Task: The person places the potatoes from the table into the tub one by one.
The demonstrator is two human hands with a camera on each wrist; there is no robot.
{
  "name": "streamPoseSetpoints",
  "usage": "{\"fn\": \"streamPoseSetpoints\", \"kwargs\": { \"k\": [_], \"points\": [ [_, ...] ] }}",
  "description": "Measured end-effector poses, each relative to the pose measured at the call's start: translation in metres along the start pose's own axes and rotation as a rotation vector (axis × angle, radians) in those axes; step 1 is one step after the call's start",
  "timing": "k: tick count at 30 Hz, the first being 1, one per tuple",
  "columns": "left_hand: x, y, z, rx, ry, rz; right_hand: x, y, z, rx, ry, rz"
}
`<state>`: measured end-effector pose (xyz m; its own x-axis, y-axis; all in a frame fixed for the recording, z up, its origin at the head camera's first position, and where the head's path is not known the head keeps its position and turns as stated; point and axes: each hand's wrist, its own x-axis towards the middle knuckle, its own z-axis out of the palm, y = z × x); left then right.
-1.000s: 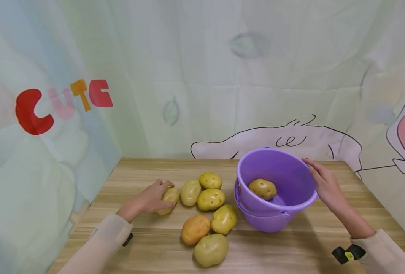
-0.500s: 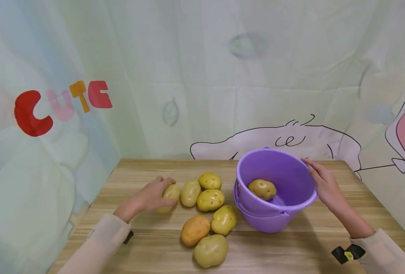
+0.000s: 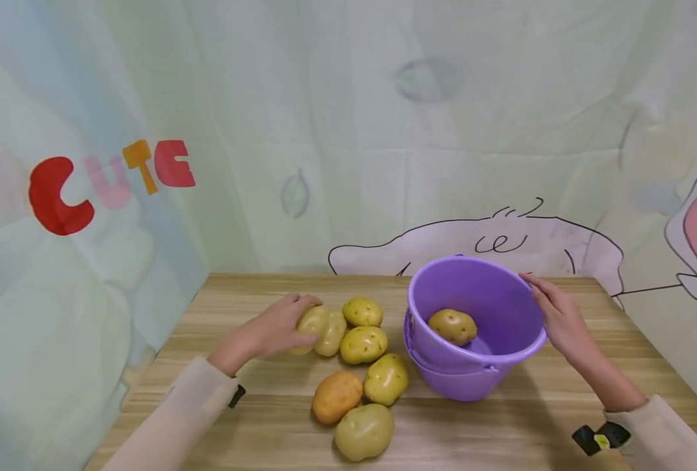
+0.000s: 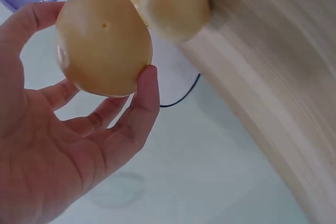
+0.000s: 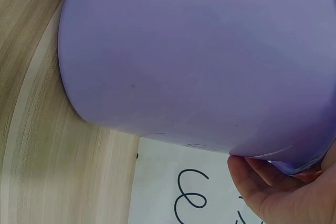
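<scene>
Thumb and fingers of my left hand point(image 3: 271, 328) hold a pale yellow potato point(image 4: 105, 40) raised off the table, as the left wrist view shows. Just behind it to the right lies another pale potato point(image 3: 333, 335). My right hand point(image 3: 565, 320) grips the rim of a purple bucket point(image 3: 460, 379) at its right side. In the right wrist view its fingertips point(image 5: 240, 169) press on the bucket's outer wall, and the thumb is mostly hidden. One brownish potato point(image 3: 453, 326) lies inside the bucket.
Left of the bucket, yellow potatoes point(image 3: 364, 345) lie close together on the wooden table point(image 3: 254, 425). Nearer the front are an orange-brown potato point(image 3: 337, 397) and a large pale potato point(image 3: 364, 432). A printed curtain point(image 3: 354, 131) hangs behind the table's back edge.
My left hand has lifted its potato and moved it right, so it now partly covers the neighbouring pale one. The right hand and the bucket have stayed in place.
</scene>
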<state>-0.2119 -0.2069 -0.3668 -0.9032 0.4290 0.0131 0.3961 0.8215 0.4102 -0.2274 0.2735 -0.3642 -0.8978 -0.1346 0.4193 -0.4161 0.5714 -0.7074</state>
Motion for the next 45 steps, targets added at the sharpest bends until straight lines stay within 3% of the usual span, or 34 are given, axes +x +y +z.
{"fn": "streamPoseSetpoints", "kwargs": {
  "k": [13,20,34,45],
  "points": [
    [0.016,0.033,-0.017,0.031,0.045,0.137,0.002,0.0,-0.001,-0.004,0.007,-0.016],
    [0.023,0.048,-0.021,-0.002,0.046,0.141,0.002,-0.001,-0.001,-0.011,0.011,-0.025],
    [0.043,0.083,-0.033,-0.017,0.074,0.237,0.0,0.001,0.0,-0.017,0.004,-0.018],
    [0.06,0.113,-0.04,0.037,0.095,0.318,0.0,0.002,0.0,-0.008,0.009,-0.025]
  ]
}}
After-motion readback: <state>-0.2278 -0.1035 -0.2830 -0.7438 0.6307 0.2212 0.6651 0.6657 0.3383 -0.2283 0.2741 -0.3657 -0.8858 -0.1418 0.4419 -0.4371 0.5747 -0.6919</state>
